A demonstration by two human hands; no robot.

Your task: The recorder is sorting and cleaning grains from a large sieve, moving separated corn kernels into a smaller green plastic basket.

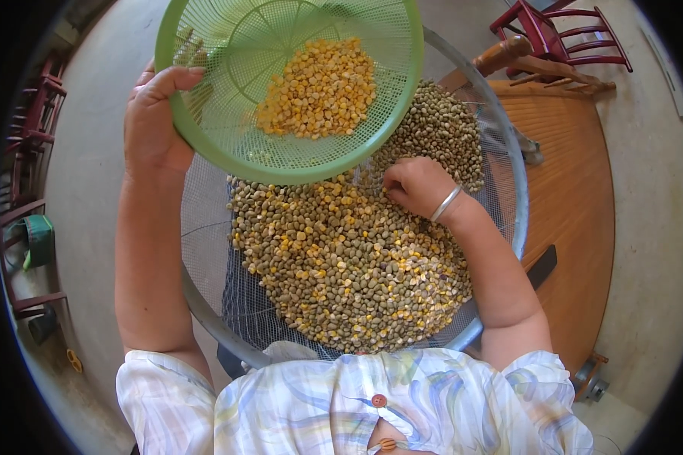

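Note:
My left hand [156,125] grips the rim of a light green plastic sieve basket [228,45], thumb over the edge, and holds it tilted above the far part of a round mesh tray [508,163]. A pile of yellow kernels [319,87] lies inside the basket. Below it, a wide heap of grey-green beans [364,262] mixed with yellow pieces covers the mesh. My right hand [419,184], a bangle on its wrist, is at the heap's far edge with fingers curled together and pointing down. Whatever its fingertips hold is hidden.
A second pile of grey-green beans [440,133], with hardly any yellow, sits at the tray's far right. To the right stands a wooden piece of furniture [577,182] with a slatted top. Dark red chairs [565,38] are at the far right and along the left.

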